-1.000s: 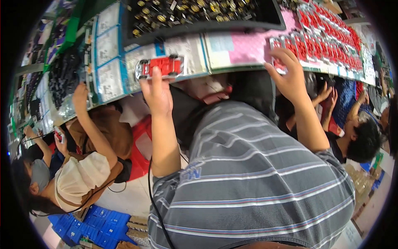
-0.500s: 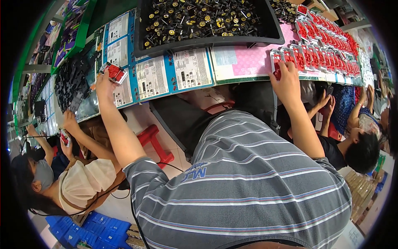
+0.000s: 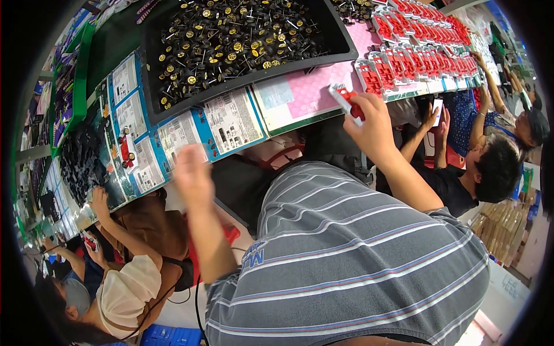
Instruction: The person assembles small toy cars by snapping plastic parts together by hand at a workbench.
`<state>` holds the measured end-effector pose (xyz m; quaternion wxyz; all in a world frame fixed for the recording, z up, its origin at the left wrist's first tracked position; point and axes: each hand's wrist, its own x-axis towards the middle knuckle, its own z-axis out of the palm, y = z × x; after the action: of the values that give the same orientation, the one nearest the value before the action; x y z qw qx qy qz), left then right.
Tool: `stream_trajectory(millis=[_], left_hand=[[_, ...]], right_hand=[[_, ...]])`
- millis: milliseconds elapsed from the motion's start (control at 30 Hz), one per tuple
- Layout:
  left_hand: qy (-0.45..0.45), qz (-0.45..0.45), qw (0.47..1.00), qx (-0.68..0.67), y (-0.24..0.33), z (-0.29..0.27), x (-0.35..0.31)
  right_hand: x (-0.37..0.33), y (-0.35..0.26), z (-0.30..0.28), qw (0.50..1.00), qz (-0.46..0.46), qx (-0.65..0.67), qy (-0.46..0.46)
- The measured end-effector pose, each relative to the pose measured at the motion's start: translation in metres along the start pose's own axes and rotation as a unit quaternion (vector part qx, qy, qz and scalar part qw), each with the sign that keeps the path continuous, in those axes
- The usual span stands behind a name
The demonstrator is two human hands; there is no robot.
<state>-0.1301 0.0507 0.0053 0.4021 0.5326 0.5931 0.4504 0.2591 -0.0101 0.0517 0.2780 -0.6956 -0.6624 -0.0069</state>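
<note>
My right hand (image 3: 371,126) grips a red and white toy car body (image 3: 341,97) above the table's front edge, just left of the rows of similar red car bodies (image 3: 398,66). My left hand (image 3: 194,177), smeared by motion, hangs over the front edge near the printed cards; its fingers are too blurred to read. A red and white toy car (image 3: 126,149) with dark wheels lies on the cards at the left, apart from both hands. A large black tray (image 3: 254,73) of wheels and axles, black with yellow hubs, stands in front of me.
Blue-edged printed cards (image 3: 234,118) cover the table before the tray, beside a pink mat (image 3: 317,92). Black plastic parts (image 3: 83,150) are heaped at the left, near a green rack (image 3: 75,92). Co-workers sit close on both sides. A red stool (image 3: 231,233) stands below.
My left hand has let go of the toy car at the left and drawn back rightward. My right hand has lifted a car body from the rows and moved left. The view has shifted.
</note>
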Motion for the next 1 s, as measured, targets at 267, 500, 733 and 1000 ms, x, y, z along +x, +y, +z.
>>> stream_trajectory(millis=[267, 500, 733, 1000], left_hand=[[-0.261, -0.248, 0.749, -0.556, 0.034, 0.138, -0.046], [-0.229, -0.135, 0.820, -0.506, 0.028, 0.129, -0.017], [-0.201, -0.142, 0.844, -0.476, 0.035, 0.128, -0.030], [-0.209, -0.114, 0.860, -0.452, 0.035, 0.129, -0.025]], right_hand=[[0.030, -0.063, -0.023, 0.909, -0.217, 0.311, -0.174], [0.185, 0.036, 0.053, 0.975, -0.194, -0.003, -0.106], [0.213, 0.003, 0.046, 0.959, -0.058, -0.055, -0.271], [0.123, -0.022, 0.000, 0.871, -0.054, 0.417, -0.254]])
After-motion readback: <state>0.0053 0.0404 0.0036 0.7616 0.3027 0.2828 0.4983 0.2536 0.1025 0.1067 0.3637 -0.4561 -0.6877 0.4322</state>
